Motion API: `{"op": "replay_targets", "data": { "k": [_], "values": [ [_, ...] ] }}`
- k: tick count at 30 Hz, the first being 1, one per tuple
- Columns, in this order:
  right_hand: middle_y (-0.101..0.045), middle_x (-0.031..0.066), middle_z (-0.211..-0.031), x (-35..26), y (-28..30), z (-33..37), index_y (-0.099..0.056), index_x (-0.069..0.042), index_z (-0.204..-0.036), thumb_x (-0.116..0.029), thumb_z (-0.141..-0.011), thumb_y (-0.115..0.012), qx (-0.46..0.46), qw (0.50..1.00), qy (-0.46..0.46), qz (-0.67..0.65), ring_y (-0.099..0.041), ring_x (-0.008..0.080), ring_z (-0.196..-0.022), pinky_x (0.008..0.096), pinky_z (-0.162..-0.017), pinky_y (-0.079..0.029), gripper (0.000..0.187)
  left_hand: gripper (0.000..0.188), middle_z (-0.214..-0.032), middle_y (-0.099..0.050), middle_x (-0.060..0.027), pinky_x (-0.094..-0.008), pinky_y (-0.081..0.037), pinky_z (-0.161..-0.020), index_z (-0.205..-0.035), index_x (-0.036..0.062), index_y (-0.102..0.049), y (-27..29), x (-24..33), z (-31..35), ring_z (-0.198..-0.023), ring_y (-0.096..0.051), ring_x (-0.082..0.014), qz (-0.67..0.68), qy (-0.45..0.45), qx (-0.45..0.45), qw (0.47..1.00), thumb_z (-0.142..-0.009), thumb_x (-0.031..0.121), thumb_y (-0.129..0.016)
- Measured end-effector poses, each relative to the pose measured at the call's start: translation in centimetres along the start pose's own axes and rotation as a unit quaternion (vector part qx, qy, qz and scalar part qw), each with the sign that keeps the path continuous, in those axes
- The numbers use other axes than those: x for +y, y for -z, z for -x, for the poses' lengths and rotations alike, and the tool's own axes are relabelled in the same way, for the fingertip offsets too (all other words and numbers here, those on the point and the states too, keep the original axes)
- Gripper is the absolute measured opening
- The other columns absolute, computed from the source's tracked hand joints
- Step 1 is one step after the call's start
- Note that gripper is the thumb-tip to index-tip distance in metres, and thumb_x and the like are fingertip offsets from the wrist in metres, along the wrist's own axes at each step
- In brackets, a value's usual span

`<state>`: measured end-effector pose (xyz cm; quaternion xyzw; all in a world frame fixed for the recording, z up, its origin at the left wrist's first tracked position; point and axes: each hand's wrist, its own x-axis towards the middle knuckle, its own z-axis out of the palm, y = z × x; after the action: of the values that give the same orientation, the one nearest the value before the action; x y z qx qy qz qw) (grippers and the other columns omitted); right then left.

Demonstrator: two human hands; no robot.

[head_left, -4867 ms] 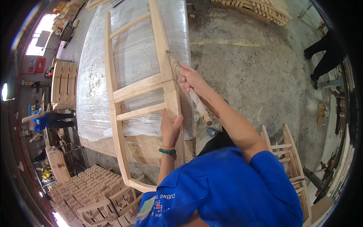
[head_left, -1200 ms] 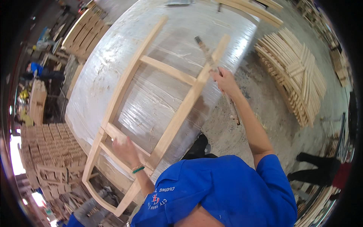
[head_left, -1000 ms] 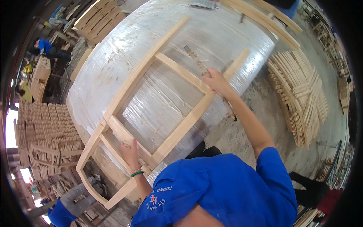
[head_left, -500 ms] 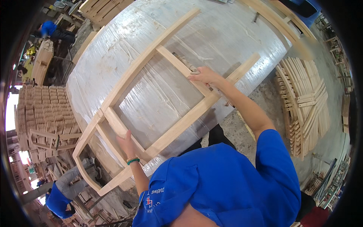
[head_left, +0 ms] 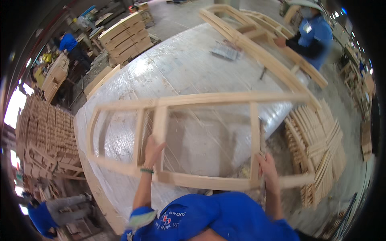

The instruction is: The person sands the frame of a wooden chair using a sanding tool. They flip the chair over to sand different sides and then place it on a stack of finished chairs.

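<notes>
Wooden frame (head_left: 209, 99), ladder-like, lying crosswise above the near part of the plastic-covered tabletop (head_left: 173, 66); right end reaches past the edge. Contact with the plastic cannot be told. Hands apart: left hand (head_left: 153, 152) clamped on the wide middle crossbar (head_left: 161, 122), right hand (head_left: 267, 168) clamped at the right crossbar (head_left: 255, 120), somewhat blurred. Slim stick (head_left: 262, 134) just beside that crossbar; grip on it unclear. Far right: paler frames (head_left: 257, 50), a co-worker's hand (head_left: 280, 41) touching one. Flat grey packet (head_left: 226, 51) near them. Stacked wooden parts: right (head_left: 323, 150), left (head_left: 46, 128), far left (head_left: 125, 38).
</notes>
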<state>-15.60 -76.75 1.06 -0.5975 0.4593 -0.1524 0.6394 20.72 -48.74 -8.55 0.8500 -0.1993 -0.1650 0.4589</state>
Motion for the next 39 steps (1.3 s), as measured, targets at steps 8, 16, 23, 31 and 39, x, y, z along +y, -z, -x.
{"op": "replay_targets", "data": {
  "k": [8,16,23,31,39],
  "values": [
    [-0.055,-0.0001,-0.076,4.5,-0.1,-6.4,-0.055,-0.008,-0.106,-0.02,-0.091,-0.057,0.187,0.954,-0.06,-0.227,-0.047,0.0068,-0.051,0.0216,-0.041,-0.037,0.019,0.056,-0.129,-0.053,-0.0172,-0.0404,-0.039,-0.102,-0.13,0.0055,-0.05,-13.7,19.7,-14.8,-0.12,-0.049,-0.0337,0.025,-0.271,0.026,0.962,-0.082,0.029,-0.064],
    [-0.063,0.0123,-0.109,-2.5,-2.2,-10.8,-0.046,-0.005,-0.129,-0.026,-0.092,-0.053,0.236,0.908,0.124,-0.322,-0.067,0.0233,-0.082,0.0257,-0.05,-0.042,0.043,0.037,-0.119,-0.061,-0.0114,-0.0369,-0.045,-0.096,-0.12,0.0069,-0.058,-9.4,20.2,-4.5,-0.112,-0.057,-0.0259,0.061,-0.265,-0.052,0.961,-0.087,0.024,-0.06],
    [-0.053,0.0042,-0.08,-10.3,-11.0,-10.8,-0.049,-0.005,-0.126,-0.019,-0.091,-0.052,-0.029,0.973,0.225,-0.043,-0.034,0.0033,-0.044,0.0176,-0.033,-0.023,0.037,0.029,-0.104,-0.067,-0.0093,-0.0304,-0.049,-0.086,-0.114,0.0058,-0.061,-1.3,3.5,12.5,-0.099,-0.063,-0.0171,0.166,0.127,0.345,0.915,-0.09,0.021,-0.056],
    [-0.058,0.0074,-0.1,-3.5,-32.3,-22.1,-0.045,-0.005,-0.134,-0.019,-0.091,-0.05,-0.377,0.859,0.163,0.306,-0.054,0.0163,-0.081,0.0301,-0.063,-0.045,0.045,0.03,-0.099,-0.068,-0.0117,-0.0351,-0.049,-0.079,-0.109,0.0052,-0.062,-4.5,-2.3,23.3,-0.09,-0.064,-0.0225,0.159,0.344,0.58,0.721,-0.087,0.024,-0.053],
    [-0.057,0.0104,-0.113,-1.6,-41.4,-15.0,-0.044,-0.005,-0.136,-0.021,-0.092,-0.049,-0.343,0.697,0.589,0.222,-0.055,0.0219,-0.1,0.0356,-0.082,-0.046,0.047,0.033,-0.1,-0.068,-0.0126,-0.0363,-0.049,-0.081,-0.109,0.0044,-0.063,-13.7,-6.8,46.2,-0.092,-0.064,-0.0246,0.175,0.434,0.674,0.572,-0.087,0.027,-0.054]
  ]
}}
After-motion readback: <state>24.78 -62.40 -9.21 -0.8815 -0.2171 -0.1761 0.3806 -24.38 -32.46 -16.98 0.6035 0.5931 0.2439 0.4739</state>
